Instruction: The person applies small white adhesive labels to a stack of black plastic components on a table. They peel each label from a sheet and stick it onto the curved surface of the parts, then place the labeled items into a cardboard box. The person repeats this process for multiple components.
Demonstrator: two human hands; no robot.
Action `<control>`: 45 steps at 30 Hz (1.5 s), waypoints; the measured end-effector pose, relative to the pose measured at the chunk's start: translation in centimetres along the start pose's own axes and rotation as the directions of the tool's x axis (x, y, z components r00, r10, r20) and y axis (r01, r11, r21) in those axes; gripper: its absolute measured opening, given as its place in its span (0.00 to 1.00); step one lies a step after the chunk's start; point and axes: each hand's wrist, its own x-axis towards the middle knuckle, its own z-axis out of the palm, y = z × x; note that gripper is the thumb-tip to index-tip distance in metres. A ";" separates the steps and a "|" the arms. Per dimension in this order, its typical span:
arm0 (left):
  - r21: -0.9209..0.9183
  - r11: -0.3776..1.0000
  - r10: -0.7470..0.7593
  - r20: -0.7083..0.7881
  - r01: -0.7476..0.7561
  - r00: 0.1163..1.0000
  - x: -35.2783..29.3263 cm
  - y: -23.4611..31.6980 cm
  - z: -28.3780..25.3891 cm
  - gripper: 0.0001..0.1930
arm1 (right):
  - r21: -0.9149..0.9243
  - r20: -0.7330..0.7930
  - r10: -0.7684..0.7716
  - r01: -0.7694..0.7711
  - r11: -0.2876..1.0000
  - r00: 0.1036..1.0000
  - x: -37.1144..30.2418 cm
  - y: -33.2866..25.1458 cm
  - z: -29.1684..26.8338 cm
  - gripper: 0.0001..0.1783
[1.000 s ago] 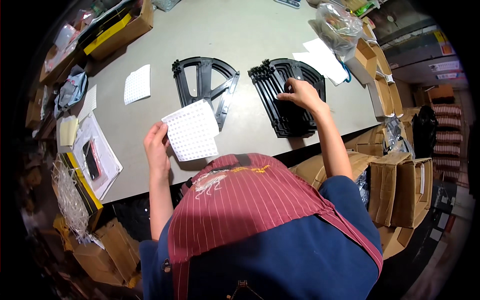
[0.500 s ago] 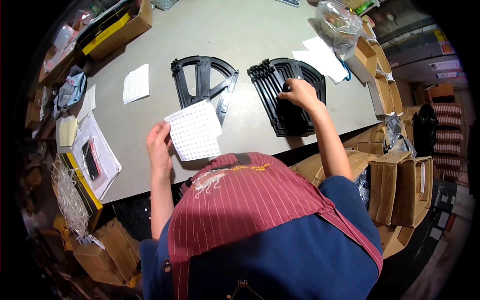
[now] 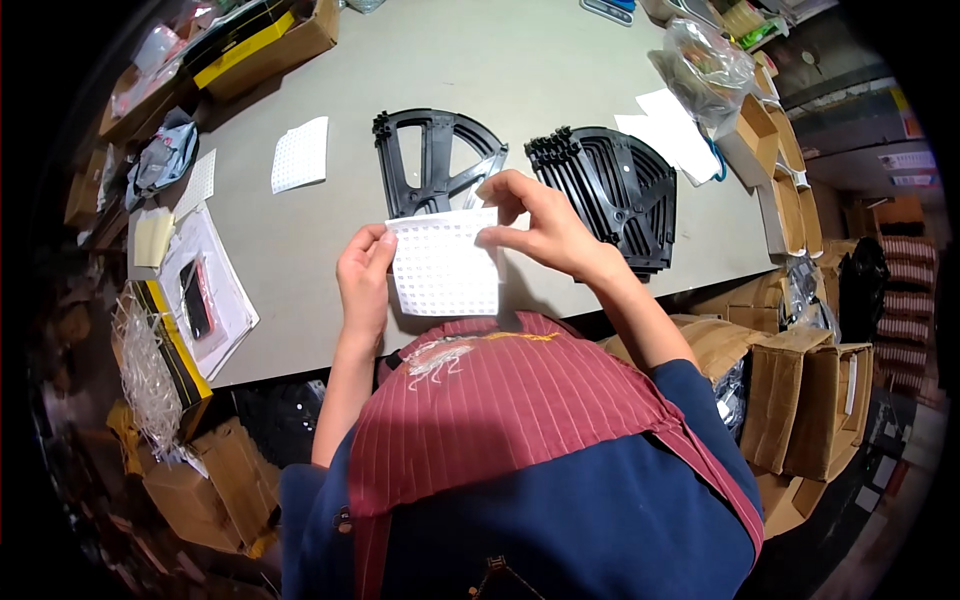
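Close in front of my apron, a white sheet of small printed stickers point(image 3: 445, 265) is held up by its left edge in my left hand point(image 3: 365, 275), thumb on top. At the sheet's upper right corner is my right hand point(image 3: 545, 225), thumb and forefinger apart, the thumb tip at the edge; nothing shows between them. Behind the sheet a single black plastic quarter-round frame point(image 3: 436, 150) lies on the table, its near part hidden. To the right lies a stack of like black frames point(image 3: 610, 190), partly covered by my right wrist.
Another sticker sheet point(image 3: 300, 155) lies on the grey table point(image 3: 330, 250) at left. A phone point(image 3: 196, 300) rests on papers point(image 3: 232, 290) near the left edge. White papers point(image 3: 675, 130), a clear plastic bag point(image 3: 708, 55) and cardboard trays point(image 3: 765, 180) line the right side.
My right hand has left the stack of frames and come left to the sticker sheet. The sheet, in my left hand, is now straighter, and the view has shifted slightly.
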 end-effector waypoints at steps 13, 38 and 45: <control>-0.035 0.997 -0.062 0.145 0.068 0.987 0.7 1.0 -0.1 0.22 | 0.263 0.123 0.131 -0.159 0.952 0.984 2.1 1.1 2.9 0.22; 0.209 0.974 0.063 0.128 -0.089 0.990 1.1 1.4 -2.5 0.07 | 0.398 0.171 0.200 -0.254 0.882 0.965 4.2 2.1 4.1 0.09; 0.077 0.997 -0.040 0.125 0.031 0.991 1.1 0.4 -3.5 0.08 | -0.214 0.033 -0.145 0.149 0.965 0.989 4.6 0.2 4.7 0.11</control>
